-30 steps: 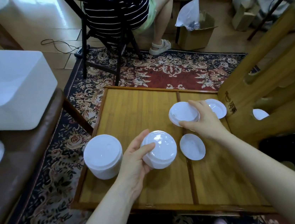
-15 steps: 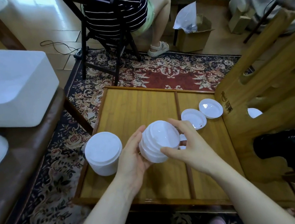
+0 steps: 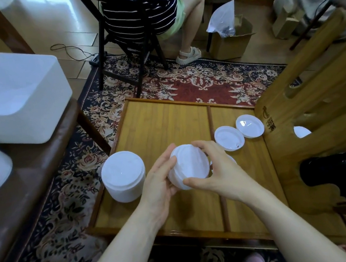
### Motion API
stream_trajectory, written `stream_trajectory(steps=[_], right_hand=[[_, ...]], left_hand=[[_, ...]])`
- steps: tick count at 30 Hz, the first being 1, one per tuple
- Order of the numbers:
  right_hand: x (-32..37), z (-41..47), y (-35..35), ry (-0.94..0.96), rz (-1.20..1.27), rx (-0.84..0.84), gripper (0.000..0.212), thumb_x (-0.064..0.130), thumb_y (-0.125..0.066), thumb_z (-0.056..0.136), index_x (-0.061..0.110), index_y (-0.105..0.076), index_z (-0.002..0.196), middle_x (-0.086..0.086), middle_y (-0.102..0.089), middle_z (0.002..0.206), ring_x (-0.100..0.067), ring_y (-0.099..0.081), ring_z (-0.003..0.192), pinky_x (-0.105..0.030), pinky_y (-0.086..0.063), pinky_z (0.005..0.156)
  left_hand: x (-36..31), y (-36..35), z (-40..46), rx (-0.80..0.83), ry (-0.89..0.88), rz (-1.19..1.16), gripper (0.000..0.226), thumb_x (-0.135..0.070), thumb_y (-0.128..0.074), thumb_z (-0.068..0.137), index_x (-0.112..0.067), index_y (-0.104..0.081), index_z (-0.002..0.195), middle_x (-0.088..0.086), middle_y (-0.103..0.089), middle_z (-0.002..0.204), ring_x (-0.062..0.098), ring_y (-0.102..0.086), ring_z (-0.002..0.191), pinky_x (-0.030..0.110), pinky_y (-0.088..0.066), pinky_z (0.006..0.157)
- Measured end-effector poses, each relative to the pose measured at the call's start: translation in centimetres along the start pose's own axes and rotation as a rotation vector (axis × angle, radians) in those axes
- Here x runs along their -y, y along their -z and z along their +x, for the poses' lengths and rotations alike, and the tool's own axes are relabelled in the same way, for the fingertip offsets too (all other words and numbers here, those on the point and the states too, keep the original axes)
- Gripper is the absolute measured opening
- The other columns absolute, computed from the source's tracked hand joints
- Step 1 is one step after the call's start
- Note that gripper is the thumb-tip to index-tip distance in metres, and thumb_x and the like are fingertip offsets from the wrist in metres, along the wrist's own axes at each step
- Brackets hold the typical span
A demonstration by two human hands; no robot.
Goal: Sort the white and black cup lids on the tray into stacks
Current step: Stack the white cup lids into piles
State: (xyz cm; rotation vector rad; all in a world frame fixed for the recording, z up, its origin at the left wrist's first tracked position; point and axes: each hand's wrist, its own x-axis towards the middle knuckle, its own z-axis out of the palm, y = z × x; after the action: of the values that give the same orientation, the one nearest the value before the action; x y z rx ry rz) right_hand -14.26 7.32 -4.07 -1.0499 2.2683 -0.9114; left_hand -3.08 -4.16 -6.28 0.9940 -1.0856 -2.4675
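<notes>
Head view, steeply down, close

white tub (image 3: 13, 96) | seated person (image 3: 144, 12) | patterned rug (image 3: 194, 84) | possibly cardboard box (image 3: 230, 41)

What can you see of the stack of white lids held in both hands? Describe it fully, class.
The stack of white lids is a short, round pile of thin, glossy plastic-looking lids, ribbed down its side by their rims. It is tilted, its top face turned up toward the camera, and held above the wooden tray. The left hand cups its left side; the right hand grips its right edge.
</notes>
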Motion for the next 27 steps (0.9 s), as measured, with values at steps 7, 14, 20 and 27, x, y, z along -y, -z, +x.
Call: stream_trajectory(steps=[7,14,20,27], right_hand=[[0.6,-0.4,-0.1,-0.066,0.009,-0.045,0.073,0.052,-0.082,0.069,0.032,-0.041,0.126,0.017,-0.043,0.123,0.007,-0.047,0.109,-0.015,-0.044,0.079],[0.9,-0.6,-0.4,-0.086,-0.040,-0.079,0.068,0.062,-0.076,0.068,0.034,-0.038,0.118,0.021,-0.041,0.117,0.019,-0.042,0.103,-0.017,-0.044,0.076],[-1.3,0.7,2.0,-0.066,0.157,-0.005,0.040,0.046,-0.068,0.085,0.029,-0.053,0.118,0.017,-0.055,0.121,0.007,-0.054,0.107,-0.021,-0.045,0.086],[-9.8,2.7,4.5,-0.169,-0.271,-0.220,0.039,0.025,-0.055,0.098,0.018,-0.052,0.135,-0.002,-0.054,0.134,-0.019,-0.042,0.131,-0.037,-0.042,0.102]], left_hand=[[0.2,0.2,0.0,0.052,-0.027,0.036,0.064,-0.022,-0.082,0.071,-0.029,-0.063,0.132,0.002,-0.070,0.126,0.021,-0.070,0.107,0.035,-0.059,0.074],[0.8,0.3,0.1,0.043,-0.044,0.077,0.063,-0.025,-0.079,0.065,-0.029,-0.067,0.127,0.003,-0.071,0.123,0.018,-0.072,0.101,0.042,-0.060,0.083],[0.2,0.0,0.1,0.021,-0.034,-0.016,0.060,-0.019,-0.079,0.067,-0.023,-0.066,0.125,0.006,-0.072,0.120,0.020,-0.072,0.096,0.033,-0.061,0.068],[-0.1,0.2,0.5,0.041,-0.001,-0.012,0.059,-0.017,-0.071,0.067,-0.025,-0.067,0.126,0.002,-0.073,0.120,0.016,-0.070,0.096,0.032,-0.059,0.072]])
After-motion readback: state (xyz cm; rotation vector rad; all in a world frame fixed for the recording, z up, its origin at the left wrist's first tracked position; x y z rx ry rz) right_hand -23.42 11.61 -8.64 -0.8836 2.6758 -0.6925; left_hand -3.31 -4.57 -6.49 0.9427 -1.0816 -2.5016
